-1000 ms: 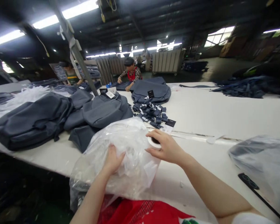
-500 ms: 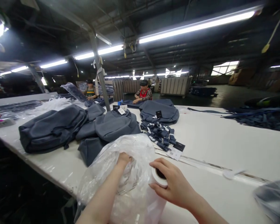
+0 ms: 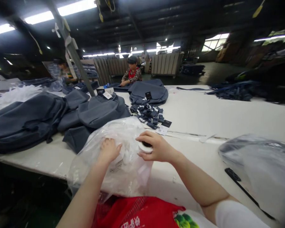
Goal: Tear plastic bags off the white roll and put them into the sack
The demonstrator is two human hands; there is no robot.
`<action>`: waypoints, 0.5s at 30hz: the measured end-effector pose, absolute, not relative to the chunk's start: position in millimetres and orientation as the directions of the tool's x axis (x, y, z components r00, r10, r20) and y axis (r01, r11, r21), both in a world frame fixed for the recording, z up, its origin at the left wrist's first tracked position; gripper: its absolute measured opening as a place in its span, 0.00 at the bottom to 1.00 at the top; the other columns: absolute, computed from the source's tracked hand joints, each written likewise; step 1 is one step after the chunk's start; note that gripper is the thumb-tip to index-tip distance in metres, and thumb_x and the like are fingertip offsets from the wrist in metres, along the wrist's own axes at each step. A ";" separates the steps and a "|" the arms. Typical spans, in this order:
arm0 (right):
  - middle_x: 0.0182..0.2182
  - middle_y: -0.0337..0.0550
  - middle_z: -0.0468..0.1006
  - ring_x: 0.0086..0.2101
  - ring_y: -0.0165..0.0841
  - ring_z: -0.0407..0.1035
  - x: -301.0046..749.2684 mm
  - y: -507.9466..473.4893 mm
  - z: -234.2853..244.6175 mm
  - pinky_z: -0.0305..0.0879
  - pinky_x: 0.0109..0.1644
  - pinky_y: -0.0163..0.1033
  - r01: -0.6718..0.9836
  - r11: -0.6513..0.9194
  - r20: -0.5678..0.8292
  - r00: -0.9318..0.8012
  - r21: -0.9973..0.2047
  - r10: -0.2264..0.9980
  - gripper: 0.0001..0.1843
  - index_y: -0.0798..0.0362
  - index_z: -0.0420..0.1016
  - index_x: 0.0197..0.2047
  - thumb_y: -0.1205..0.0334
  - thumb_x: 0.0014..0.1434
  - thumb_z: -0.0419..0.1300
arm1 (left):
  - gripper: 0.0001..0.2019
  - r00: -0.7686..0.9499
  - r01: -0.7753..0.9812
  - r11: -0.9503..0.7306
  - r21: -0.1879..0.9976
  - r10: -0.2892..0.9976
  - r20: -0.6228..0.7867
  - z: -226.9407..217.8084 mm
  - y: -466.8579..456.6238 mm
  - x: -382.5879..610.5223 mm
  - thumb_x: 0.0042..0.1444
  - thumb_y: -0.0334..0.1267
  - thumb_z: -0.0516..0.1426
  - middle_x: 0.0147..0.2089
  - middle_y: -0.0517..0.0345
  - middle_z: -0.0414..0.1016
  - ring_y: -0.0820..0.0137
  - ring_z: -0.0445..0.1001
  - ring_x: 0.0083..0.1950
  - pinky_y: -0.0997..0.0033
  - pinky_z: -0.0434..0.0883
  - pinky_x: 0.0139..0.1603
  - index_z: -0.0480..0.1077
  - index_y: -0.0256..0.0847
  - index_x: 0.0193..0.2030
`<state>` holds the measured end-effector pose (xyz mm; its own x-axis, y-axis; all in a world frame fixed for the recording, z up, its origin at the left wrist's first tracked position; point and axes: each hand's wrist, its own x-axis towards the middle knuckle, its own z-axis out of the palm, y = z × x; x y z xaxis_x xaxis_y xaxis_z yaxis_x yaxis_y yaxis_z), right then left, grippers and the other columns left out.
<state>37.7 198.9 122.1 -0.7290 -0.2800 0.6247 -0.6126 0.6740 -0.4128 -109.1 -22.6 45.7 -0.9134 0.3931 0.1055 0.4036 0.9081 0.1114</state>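
The clear plastic bag [image 3: 130, 180] lies crumpled in the lower middle of the frame, at the near edge of the worktop [image 3: 192, 110], its lower folds falling just beside the red apron [image 3: 142, 212] at the bottom. It is thin and glossy, see-through toward its left side and milky white where the layers bunch up in the middle and on the right; bright streaks run along its creases, and a patch of small dark print, too blurred to read, shows below its centre. The person's left grip [image 3: 108, 151] is open on the bag, fingers spread and thumb held apart, pointing up the frame. The right grip [image 3: 160, 147], near the centre, is closed around a white roll [image 3: 143, 149] with a dark hollow core, thumb below and fingers above, against the bag's right side. Just beyond the bag, in the left half of the frame, slump blue-grey fabric bags [image 3: 99, 110]; bundled straps [image 3: 148, 114] with white bands lie near the centre.
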 end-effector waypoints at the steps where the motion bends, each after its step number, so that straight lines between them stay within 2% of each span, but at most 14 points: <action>1: 0.44 0.50 0.75 0.44 0.39 0.72 36.0 203.9 127.2 0.70 0.49 0.42 -0.625 0.670 0.630 -0.719 -0.400 -0.294 0.23 0.52 0.73 0.52 0.59 0.52 0.66 | 0.28 -0.910 0.412 0.906 0.091 0.404 0.098 51.0 -21.1 -97.2 0.61 0.48 0.51 0.56 0.18 0.70 0.38 0.68 0.62 0.42 0.62 0.60 0.69 0.19 0.54; 3: 0.46 0.49 0.75 0.45 0.39 0.71 31.0 213.0 136.4 0.69 0.51 0.42 -0.628 0.677 0.619 -0.719 -0.383 -0.317 0.22 0.51 0.73 0.52 0.58 0.53 0.66 | 0.25 -0.888 0.459 0.885 0.074 0.456 0.057 63.6 -16.1 -73.3 0.63 0.47 0.48 0.46 0.23 0.76 0.40 0.75 0.52 0.44 0.67 0.54 0.74 0.23 0.46; 5: 0.46 0.48 0.75 0.46 0.38 0.71 24.0 219.8 139.3 0.68 0.52 0.42 -0.616 0.690 0.585 -0.738 -0.381 -0.336 0.21 0.51 0.74 0.51 0.58 0.53 0.67 | 0.23 -0.840 0.541 0.835 0.099 0.542 0.019 76.3 -8.8 -51.7 0.65 0.47 0.45 0.39 0.37 0.79 0.49 0.78 0.44 0.51 0.70 0.48 0.76 0.33 0.38; 6: 0.46 0.48 0.75 0.46 0.38 0.71 20.3 222.1 137.7 0.68 0.53 0.42 -0.610 0.694 0.568 -0.748 -0.383 -0.343 0.21 0.51 0.75 0.50 0.57 0.53 0.67 | 0.23 -0.801 0.593 0.788 0.166 0.599 0.017 81.2 -4.6 -42.7 0.66 0.48 0.44 0.38 0.43 0.80 0.54 0.78 0.42 0.56 0.70 0.47 0.75 0.37 0.37; 8: 0.46 0.49 0.76 0.45 0.39 0.71 13.4 224.8 130.4 0.68 0.52 0.42 -0.597 0.699 0.549 -0.763 -0.394 -0.342 0.21 0.52 0.75 0.50 0.57 0.53 0.67 | 0.22 -0.720 0.651 0.644 0.402 0.692 0.058 84.9 4.4 -29.4 0.65 0.52 0.44 0.41 0.50 0.80 0.61 0.78 0.42 0.63 0.71 0.44 0.74 0.41 0.40; 10: 0.46 0.50 0.76 0.47 0.39 0.71 9.7 226.3 122.5 0.68 0.54 0.44 -0.586 0.700 0.547 -0.771 -0.408 -0.326 0.21 0.52 0.75 0.50 0.55 0.54 0.68 | 0.19 -0.692 0.611 0.477 0.632 0.709 0.135 80.1 13.8 -23.1 0.61 0.54 0.51 0.42 0.53 0.79 0.64 0.76 0.40 0.68 0.70 0.39 0.73 0.41 0.42; 11: 0.48 0.50 0.75 0.48 0.40 0.70 9.5 227.1 119.8 0.67 0.55 0.44 -0.585 0.697 0.551 -0.771 -0.415 -0.319 0.22 0.52 0.75 0.51 0.54 0.55 0.67 | 0.17 -0.704 0.576 0.417 0.703 0.690 0.168 75.4 18.3 -22.2 0.58 0.53 0.55 0.39 0.53 0.79 0.65 0.75 0.38 0.69 0.70 0.37 0.74 0.40 0.40; 13: 0.52 0.52 0.73 0.53 0.41 0.68 12.9 229.3 117.6 0.64 0.59 0.46 -0.583 0.691 0.558 -0.771 -0.427 -0.307 0.25 0.52 0.73 0.54 0.50 0.57 0.66 | 0.13 -0.738 0.538 0.366 0.760 0.640 0.215 64.4 26.3 -22.7 0.55 0.49 0.59 0.31 0.57 0.76 0.68 0.72 0.33 0.70 0.68 0.35 0.73 0.41 0.32; 15: 0.57 0.54 0.69 0.57 0.43 0.64 20.5 232.6 117.0 0.60 0.63 0.48 -0.560 0.698 0.591 -0.770 -0.445 -0.240 0.30 0.52 0.69 0.58 0.47 0.58 0.65 | 0.13 -0.756 0.519 0.331 0.788 0.609 0.242 55.4 32.0 -23.9 0.55 0.46 0.57 0.24 0.61 0.70 0.71 0.69 0.29 0.71 0.66 0.33 0.69 0.42 0.25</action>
